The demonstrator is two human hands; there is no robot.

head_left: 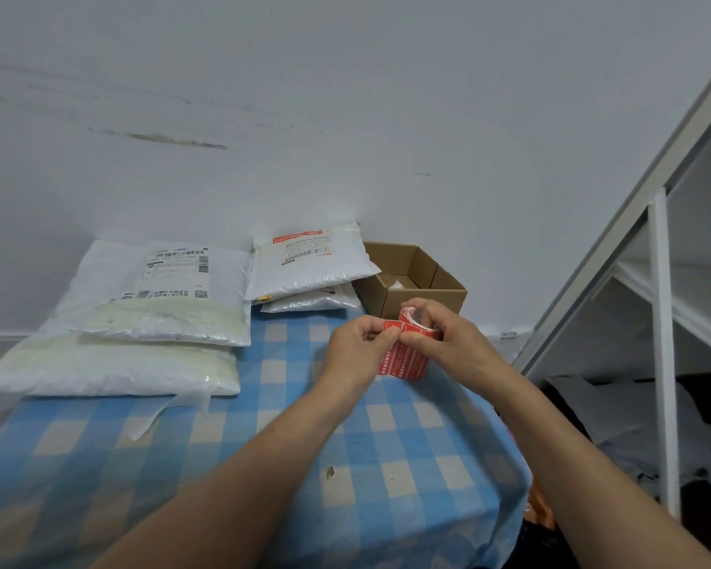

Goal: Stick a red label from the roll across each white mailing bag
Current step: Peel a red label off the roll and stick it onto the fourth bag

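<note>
Above the middle of the table I hold a roll of red labels (408,359) between both hands. My right hand (448,338) grips the roll from the right. My left hand (360,342) pinches the top edge of a red label at the roll's left side. Two white mailing bags lie stacked at the left: the upper one (161,297) shows a white shipping label, the lower one (111,371) lies under it. At the back middle, another white bag (308,264) carries a red label along its far edge and rests on a further bag (313,301).
A blue and white checked cloth (263,445) covers the table. An open cardboard box (415,281) stands at the back right, just behind my hands. A strip of translucent backing paper (152,416) lies on the cloth. White shelving (665,322) rises at the right.
</note>
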